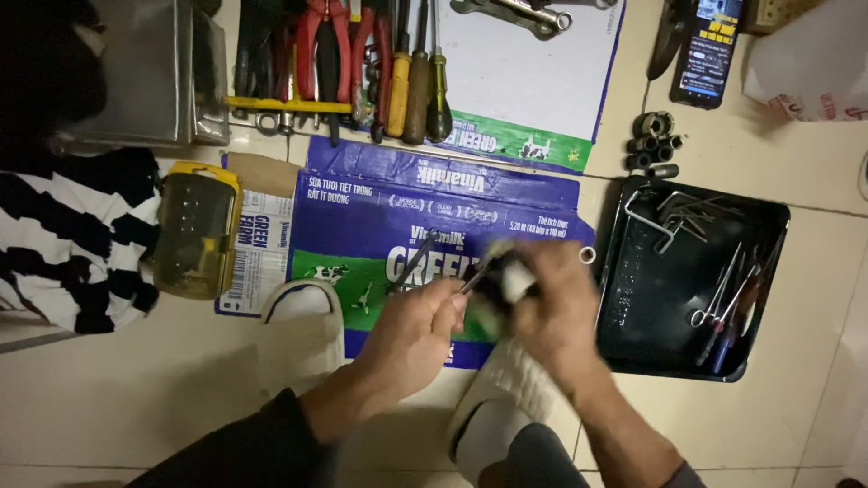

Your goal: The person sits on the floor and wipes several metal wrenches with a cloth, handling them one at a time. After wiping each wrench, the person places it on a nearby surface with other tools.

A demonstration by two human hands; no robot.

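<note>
Hands (411, 339) (561, 312) around blurred part (500, 282) over cardboard (380, 212).

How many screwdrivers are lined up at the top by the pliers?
3: an orange-handled screwdriver, a brown-handled one beside it, and a yellow-and-black one on the right. More may be hidden among the pliers.

dark left sleeve (244, 452), white slippers (303, 339)
</note>
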